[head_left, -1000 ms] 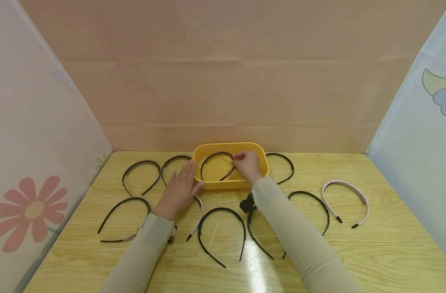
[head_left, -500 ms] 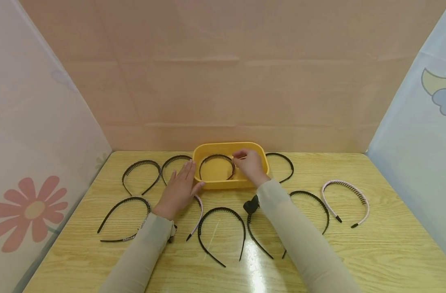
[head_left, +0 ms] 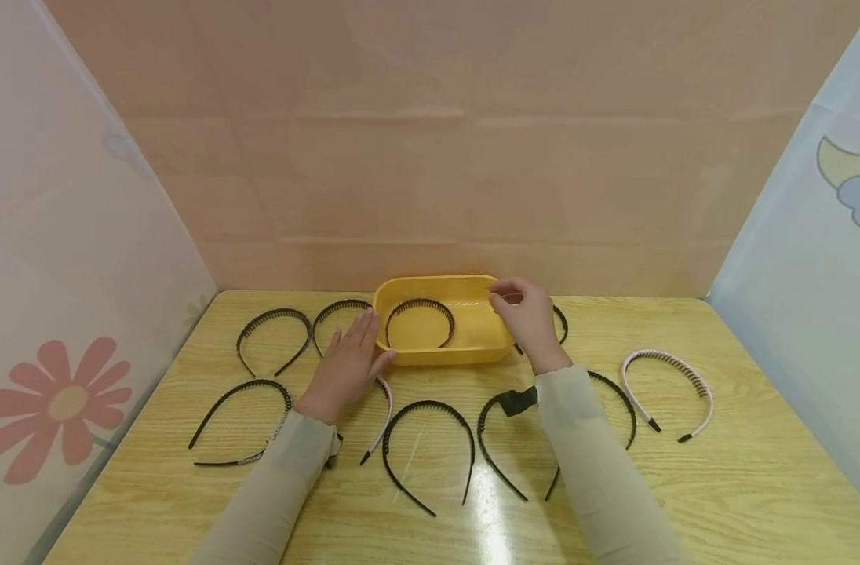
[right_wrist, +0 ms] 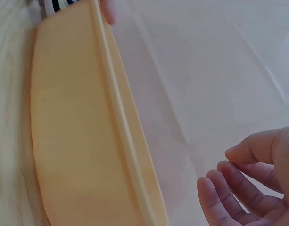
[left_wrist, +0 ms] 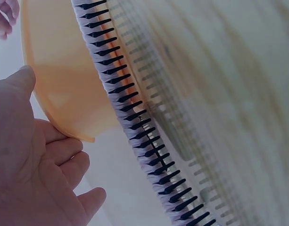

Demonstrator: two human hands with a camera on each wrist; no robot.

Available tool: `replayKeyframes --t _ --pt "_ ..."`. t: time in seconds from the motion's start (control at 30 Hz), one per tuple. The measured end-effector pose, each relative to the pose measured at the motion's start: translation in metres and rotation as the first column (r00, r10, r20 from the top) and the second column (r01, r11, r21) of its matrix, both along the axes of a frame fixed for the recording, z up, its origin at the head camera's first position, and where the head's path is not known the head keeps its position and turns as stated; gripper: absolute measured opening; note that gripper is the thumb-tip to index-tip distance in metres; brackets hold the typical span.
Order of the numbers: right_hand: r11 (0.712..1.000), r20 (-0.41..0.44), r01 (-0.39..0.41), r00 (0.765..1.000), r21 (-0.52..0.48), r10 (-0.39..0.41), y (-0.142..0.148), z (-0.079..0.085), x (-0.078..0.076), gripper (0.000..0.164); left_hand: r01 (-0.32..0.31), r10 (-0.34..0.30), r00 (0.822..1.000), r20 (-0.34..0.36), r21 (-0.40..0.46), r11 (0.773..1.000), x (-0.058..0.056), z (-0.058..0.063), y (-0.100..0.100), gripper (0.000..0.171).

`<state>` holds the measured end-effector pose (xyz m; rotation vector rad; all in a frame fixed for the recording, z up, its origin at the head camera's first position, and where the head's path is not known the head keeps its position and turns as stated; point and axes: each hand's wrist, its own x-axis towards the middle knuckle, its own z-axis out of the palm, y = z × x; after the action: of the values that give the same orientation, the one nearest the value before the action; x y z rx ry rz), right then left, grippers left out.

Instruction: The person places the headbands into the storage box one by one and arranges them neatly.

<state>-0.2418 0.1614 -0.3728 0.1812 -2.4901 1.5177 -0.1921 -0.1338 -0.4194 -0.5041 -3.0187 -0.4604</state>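
A yellow plastic bin (head_left: 444,357) stands near the back of the table with one black toothed headband (head_left: 420,302) lying in its left half. My left hand (head_left: 341,373) touches the bin's left end, fingers straight, thumb at the front rim. In the left wrist view the fingertips meet the bin's wall (left_wrist: 64,89). My right hand (head_left: 532,322) hovers at the bin's right end, fingers loosely bent and holding nothing; in the right wrist view its fingers (right_wrist: 208,197) are apart from the bin. A pink headband with black teeth (left_wrist: 127,108) lies partly under my left hand.
Several headbands lie around the bin: a black one (head_left: 273,314) at left, another (head_left: 428,404) in front, one with a dark bow (head_left: 518,402), and a pink one (head_left: 666,357) at right. A black headband (head_left: 563,322) is partly behind my right hand. A curtain (head_left: 444,180) hangs behind.
My right hand has let go of the black headband and moved right, to the bin's right end. The headband has settled in the bin. My left hand stays in place.
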Motion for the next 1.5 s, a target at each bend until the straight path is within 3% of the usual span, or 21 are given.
replayKeyframes --t 0.33,0.5,0.77,0.93,1.27,1.5 --pt "0.978 -0.091 0.206 0.975 0.014 -0.204 0.042 -0.013 0.002 0.021 0.006 -0.006 1.000 0.001 0.005 1.000 0.000 0.000 0.001 0.078" --pt "0.954 -0.069 0.298 0.952 -0.016 -0.299 0.061 -0.021 0.003 0.023 0.010 -0.010 1.000 0.000 0.014 1.000 0.001 0.000 0.000 0.078" --pt "0.931 0.031 0.364 0.931 -0.034 -0.363 0.079 -0.030 0.007 0.027 0.004 -0.004 1.000 0.021 0.002 1.000 0.002 -0.001 -0.004 0.078" --pt "0.935 0.136 0.351 0.925 0.048 -0.354 0.084 -0.033 0.009 0.035 0.002 -0.002 1.000 0.025 0.003 1.000 0.002 -0.002 -0.005 0.078" --pt "0.950 0.343 0.276 0.886 0.149 -0.311 0.091 -0.041 0.007 0.051 0.006 -0.006 1.000 0.017 0.008 1.000 0.002 -0.001 -0.002 0.078" --pt "0.952 0.401 0.212 0.870 0.220 -0.286 0.092 -0.044 0.004 0.056 0.004 -0.004 1.000 0.008 0.007 1.000 0.003 0.000 -0.001 0.078"
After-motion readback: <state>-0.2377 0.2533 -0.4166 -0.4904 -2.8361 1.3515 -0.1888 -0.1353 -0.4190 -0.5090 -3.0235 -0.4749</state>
